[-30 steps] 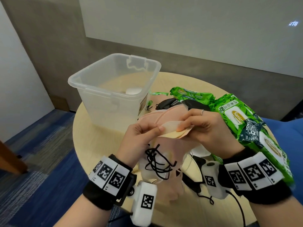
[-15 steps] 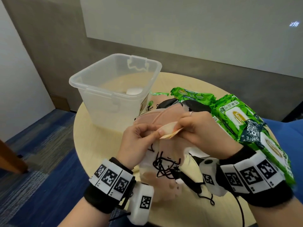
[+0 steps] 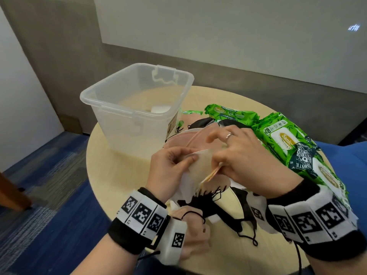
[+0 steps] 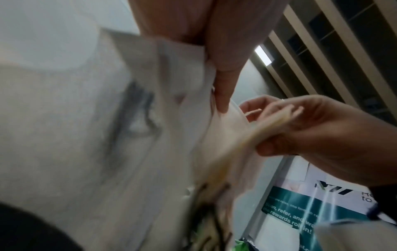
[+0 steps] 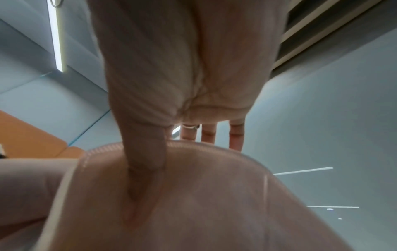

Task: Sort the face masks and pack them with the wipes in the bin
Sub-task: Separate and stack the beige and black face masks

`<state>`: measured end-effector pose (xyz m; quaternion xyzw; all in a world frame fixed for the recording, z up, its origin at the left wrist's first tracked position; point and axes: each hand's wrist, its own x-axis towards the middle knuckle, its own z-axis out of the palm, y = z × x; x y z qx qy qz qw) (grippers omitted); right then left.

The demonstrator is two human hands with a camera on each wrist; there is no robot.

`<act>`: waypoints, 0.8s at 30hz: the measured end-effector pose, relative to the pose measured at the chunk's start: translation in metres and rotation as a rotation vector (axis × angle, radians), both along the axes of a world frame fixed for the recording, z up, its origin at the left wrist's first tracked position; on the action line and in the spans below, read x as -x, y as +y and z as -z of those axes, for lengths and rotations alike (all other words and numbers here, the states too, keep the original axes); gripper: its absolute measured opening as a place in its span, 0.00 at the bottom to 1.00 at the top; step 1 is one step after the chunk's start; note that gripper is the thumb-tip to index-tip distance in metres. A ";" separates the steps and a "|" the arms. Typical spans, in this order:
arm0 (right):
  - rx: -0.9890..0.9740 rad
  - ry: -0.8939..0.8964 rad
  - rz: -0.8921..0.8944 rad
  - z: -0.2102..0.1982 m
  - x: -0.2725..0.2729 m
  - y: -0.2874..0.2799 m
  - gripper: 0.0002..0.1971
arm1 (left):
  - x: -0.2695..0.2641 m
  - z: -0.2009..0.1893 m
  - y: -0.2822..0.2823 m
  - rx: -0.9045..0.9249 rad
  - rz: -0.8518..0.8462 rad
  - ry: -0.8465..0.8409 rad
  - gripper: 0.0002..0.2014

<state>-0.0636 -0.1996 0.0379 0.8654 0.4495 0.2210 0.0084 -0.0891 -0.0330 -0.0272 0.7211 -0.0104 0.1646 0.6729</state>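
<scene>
Both hands hold a bundle of pale face masks [image 3: 200, 163] above the round table, black ear loops [image 3: 206, 197] dangling below. My left hand [image 3: 174, 165] pinches the whiter masks [image 4: 171, 105] between thumb and fingers. My right hand [image 3: 238, 155] pinches a stack of beige-pink masks [image 4: 247, 134]; in the right wrist view its thumb presses on a pink mask [image 5: 193, 195]. More pink and black masks [image 3: 200, 124] lie on the table behind the hands. A clear plastic bin [image 3: 139, 104] stands at the back left. Green wipes packs [image 3: 286, 137] lie on the right.
The round wooden table [image 3: 119, 175] has bare surface left of my hands and in front of the bin. Another green wipes pack [image 3: 230, 113] lies beside the bin. A black mask with loops [image 3: 244, 221] lies near my right wrist. Blue carpet surrounds the table.
The hands have drawn slightly apart, splitting the bundle: the left keeps the whiter masks, the right pulls the beige-pink stack rightward. The bundle sits a little lower.
</scene>
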 end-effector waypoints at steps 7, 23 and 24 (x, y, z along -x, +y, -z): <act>-0.187 0.282 -0.045 0.003 -0.013 0.000 0.03 | 0.006 -0.008 -0.003 0.095 0.091 -0.013 0.08; -0.367 0.418 0.033 0.002 -0.013 -0.009 0.07 | 0.010 -0.013 -0.016 0.250 0.057 -0.018 0.06; -0.380 0.409 0.035 0.001 -0.013 -0.008 0.07 | 0.010 -0.013 -0.016 0.253 0.046 -0.019 0.06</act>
